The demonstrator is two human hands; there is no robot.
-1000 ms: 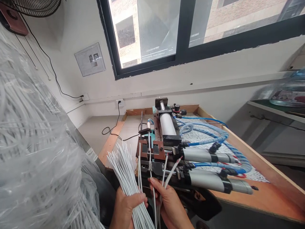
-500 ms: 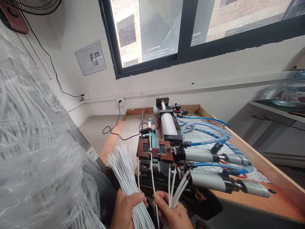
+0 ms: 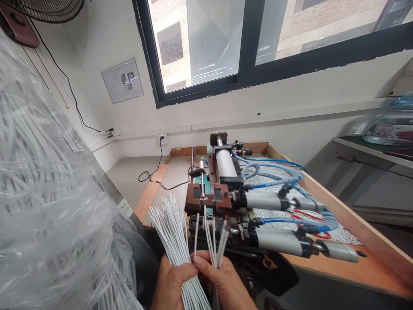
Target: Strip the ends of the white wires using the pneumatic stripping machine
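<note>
My left hand (image 3: 171,282) is closed around a thick bundle of thin white cables (image 3: 174,241), their ends fanned out upward. Close beside it, my right hand (image 3: 224,284) grips several white cables (image 3: 222,245) with dark reddish tips. Between its thumb and finger a single white cable (image 3: 196,237) stands upright, right next to the bundle. Just beyond both hands is a pneumatic wire-stripping machine (image 3: 209,196) with a brown front block and silver cylinders. The cable tips reach up in front of that block.
Clear plastic wrapping (image 3: 54,193) with many more white cables fills the left side. Blue air hoses (image 3: 290,172) loop behind the cylinders. A wooden rim (image 3: 351,215) borders the bench on the right. Black power cord (image 3: 161,186) lies on the tabletop.
My right hand has moved left, up to the bundle. The cable that reached into the machine's block is out of it, and the cables in the right hand have shifted left.
</note>
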